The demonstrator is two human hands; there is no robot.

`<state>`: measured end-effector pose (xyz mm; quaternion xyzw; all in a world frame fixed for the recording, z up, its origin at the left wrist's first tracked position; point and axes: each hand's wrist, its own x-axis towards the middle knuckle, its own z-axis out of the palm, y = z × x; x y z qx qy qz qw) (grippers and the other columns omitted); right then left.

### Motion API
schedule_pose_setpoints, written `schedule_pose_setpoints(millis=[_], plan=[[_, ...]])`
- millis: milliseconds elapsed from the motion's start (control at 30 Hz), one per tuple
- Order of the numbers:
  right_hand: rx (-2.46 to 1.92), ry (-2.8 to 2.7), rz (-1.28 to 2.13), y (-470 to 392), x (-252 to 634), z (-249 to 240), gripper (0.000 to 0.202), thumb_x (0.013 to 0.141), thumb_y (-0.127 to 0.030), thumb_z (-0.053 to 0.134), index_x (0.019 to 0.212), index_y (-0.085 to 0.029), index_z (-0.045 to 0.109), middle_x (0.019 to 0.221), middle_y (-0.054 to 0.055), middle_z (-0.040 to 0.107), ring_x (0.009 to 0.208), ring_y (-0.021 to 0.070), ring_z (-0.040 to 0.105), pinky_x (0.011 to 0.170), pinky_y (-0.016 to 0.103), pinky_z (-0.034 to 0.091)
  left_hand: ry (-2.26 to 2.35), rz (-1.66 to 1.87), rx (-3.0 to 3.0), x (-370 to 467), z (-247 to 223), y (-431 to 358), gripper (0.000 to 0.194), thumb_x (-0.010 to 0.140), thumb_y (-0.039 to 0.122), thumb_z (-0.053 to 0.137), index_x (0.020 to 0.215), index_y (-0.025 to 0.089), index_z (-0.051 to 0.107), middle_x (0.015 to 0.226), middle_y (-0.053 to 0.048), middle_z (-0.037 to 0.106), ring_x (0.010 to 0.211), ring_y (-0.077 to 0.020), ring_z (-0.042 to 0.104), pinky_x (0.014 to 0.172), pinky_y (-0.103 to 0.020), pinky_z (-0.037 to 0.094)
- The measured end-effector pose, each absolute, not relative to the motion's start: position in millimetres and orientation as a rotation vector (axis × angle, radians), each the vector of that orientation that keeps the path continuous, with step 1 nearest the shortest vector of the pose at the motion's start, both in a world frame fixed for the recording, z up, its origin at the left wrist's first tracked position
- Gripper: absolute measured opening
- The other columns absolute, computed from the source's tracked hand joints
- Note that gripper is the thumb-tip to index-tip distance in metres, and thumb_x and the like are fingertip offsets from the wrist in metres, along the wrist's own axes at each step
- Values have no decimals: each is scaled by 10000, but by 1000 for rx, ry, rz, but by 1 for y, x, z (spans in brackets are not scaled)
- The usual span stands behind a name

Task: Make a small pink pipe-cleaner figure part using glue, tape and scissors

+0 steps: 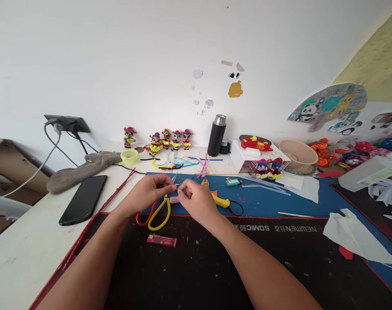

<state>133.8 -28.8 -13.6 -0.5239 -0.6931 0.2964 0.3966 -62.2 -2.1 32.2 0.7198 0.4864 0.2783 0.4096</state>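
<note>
My left hand (151, 191) and my right hand (196, 199) meet above the mats, thumbs and fingertips pinched close together. Both are closed on something too small to make out between the fingertips. Beneath and beside my left hand lie yellow-handled scissors (160, 217) and a red handle (143, 219). Just past my right hand is a yellow tool (222, 201) with a black cord loop. A pink-red lighter (161, 240) lies on the black mat (170, 275), nearer to me than the hands.
A black phone (83, 200) and red twisted stems (101, 211) lie left. Small dolls (154, 144), a tape roll (129, 156) and a black thermos (217, 135) stand behind. At right are a beige bowl (298, 153), tissue (356, 234) and a plastic bottle (365, 172).
</note>
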Motion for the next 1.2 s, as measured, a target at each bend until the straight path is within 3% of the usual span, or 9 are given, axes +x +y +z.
schedule_pose_setpoints(millis=[267, 533, 1200], plan=[[-1226, -1506, 1080, -25, 133, -16, 221, 928, -451, 619, 889, -235, 644, 566, -69, 473, 498, 147, 440, 510, 281, 311, 1183, 715, 1758, -61, 36, -3, 491, 798, 675, 781, 765, 191, 706, 655, 21, 581, 628, -154, 465, 600, -270, 372], [-1165, -1381, 1203, -25, 132, -14, 250, 889, -487, 644, 879, -237, 634, 570, -71, 491, 424, 126, 422, 452, 267, 307, 1157, 670, 1722, -62, 30, -1, 480, 785, 668, 797, 773, 198, 701, 665, 20, 576, 632, -154, 461, 593, -268, 365], [-1288, -1770, 848, -34, 133, -5, 103, 850, -221, 626, 785, -241, 549, 536, -96, 423, 500, 126, 399, 549, 277, 278, 1212, 690, 1846, -65, 31, -2, 489, 815, 673, 751, 758, 189, 733, 664, 2, 612, 647, -170, 487, 607, -273, 386]])
